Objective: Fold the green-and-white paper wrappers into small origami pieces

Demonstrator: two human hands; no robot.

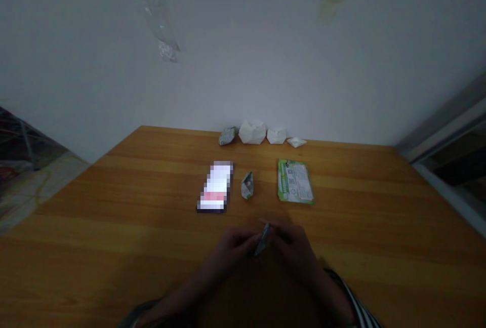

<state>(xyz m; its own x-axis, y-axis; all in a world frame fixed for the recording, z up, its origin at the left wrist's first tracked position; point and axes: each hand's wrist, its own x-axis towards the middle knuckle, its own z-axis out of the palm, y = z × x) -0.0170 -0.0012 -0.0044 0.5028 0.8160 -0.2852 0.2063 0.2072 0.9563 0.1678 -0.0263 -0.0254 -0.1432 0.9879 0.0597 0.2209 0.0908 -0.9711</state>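
My left hand (231,249) and my right hand (294,249) meet low over the wooden table (114,206), fingers pinched together on a small folded piece of paper (262,239) that stands on edge between them. Just beyond the hands lies a small folded paper boat (247,185). A phone (215,186) with a lit screen lies to the left of the boat. To the boat's right lies a green and white printed sheet (295,181).
Along the far edge of the table, against the white wall, stands a row of folded paper shapes: a printed one (228,136), two white ones (252,131) (276,135), and a small flat white one (296,141). A window frame (448,130) runs along the right.
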